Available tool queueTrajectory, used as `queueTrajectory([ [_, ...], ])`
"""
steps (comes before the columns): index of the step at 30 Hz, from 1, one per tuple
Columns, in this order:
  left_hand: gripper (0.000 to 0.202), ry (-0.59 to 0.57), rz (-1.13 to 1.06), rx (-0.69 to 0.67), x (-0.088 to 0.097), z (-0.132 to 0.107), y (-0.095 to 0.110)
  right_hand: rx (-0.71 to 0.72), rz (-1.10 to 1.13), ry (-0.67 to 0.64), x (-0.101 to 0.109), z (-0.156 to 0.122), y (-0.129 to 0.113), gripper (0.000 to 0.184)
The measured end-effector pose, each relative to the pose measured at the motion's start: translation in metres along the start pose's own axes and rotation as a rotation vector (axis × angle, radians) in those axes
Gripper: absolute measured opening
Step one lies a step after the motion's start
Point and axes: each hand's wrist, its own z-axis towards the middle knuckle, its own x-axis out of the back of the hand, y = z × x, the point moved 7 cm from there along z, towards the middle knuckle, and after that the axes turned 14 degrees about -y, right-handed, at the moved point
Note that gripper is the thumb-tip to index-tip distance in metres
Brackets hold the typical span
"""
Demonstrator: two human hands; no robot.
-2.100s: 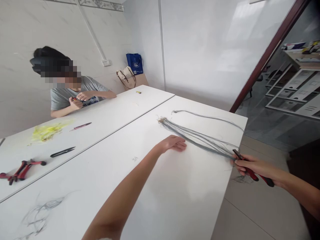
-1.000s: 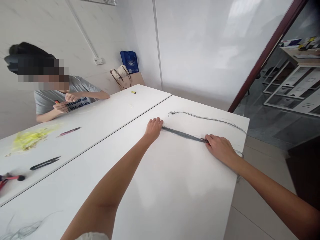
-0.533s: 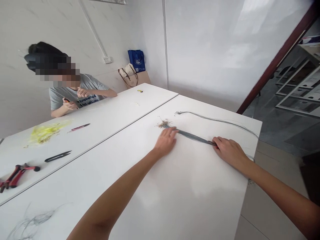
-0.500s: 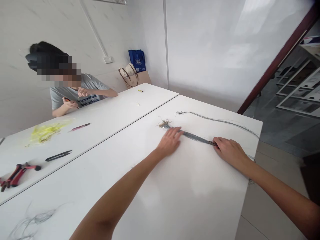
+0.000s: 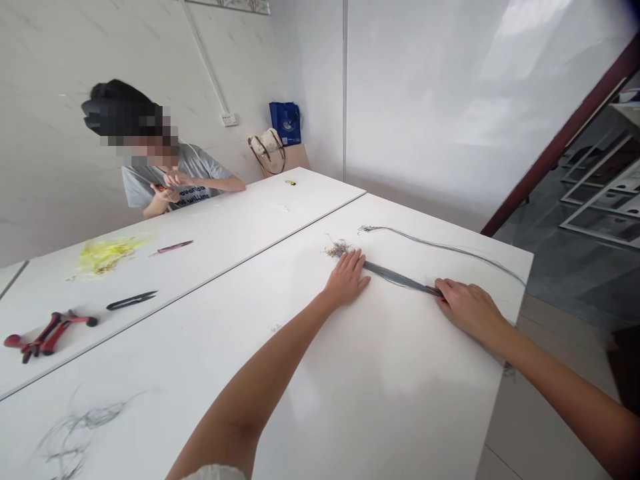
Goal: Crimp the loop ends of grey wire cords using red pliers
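Note:
A bundle of thin grey strands (image 5: 393, 275) lies across the white table, ending at its far left in a tangled tuft of small metallic bits (image 5: 338, 249), too small to name. My left hand (image 5: 348, 277) rests on the bundle just below this tuft, fingers stretched out and flat. At the bundle's other end, my right hand (image 5: 467, 308) is closed around a dark-tipped tool (image 5: 433, 291) with a bit of red showing; most of it is hidden in the palm. The tip touches or overlaps the strands. Behind them runs a thinner bundle of strands (image 5: 440, 245).
Red-handled pliers (image 5: 50, 333), black thread snips (image 5: 131, 300), a pink pen-like tool (image 5: 173, 248) and a yellow plastic bag (image 5: 107, 255) lie on the left. Loose strands (image 5: 83, 427) lie near left. Across the table (image 5: 380, 373), a person (image 5: 170, 177) holds a small tool.
The whole view has shifted, so things appear farther right and slightly lower. My left hand's fingers lie flatter on the bundle, and its strands bow out a little. My right hand keeps its grip.

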Motion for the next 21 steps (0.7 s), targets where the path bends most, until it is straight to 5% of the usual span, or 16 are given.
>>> queueTrajectory([
  [7, 0.071, -0.011, -0.015, 0.003, -0.002, -0.006, -0.014, 0.048, -0.041, 0.039, -0.001, -0.007, 0.002, 0.015],
  [13, 0.065, 0.040, -0.018, 0.015, 0.007, -0.012, -0.006, 0.097, -0.080, 0.236, 0.031, -0.018, -0.017, 0.019],
  [17, 0.053, 0.045, 0.008, -0.083, 0.015, -0.054, 0.013, 0.255, -0.055, 0.397, 0.056, -0.031, -0.058, 0.027],
  [21, 0.049, 0.057, 0.015, -0.162, 0.013, -0.133, 0.026, 0.583, 0.072, 0.466, 0.057, -0.048, -0.130, 0.029],
])
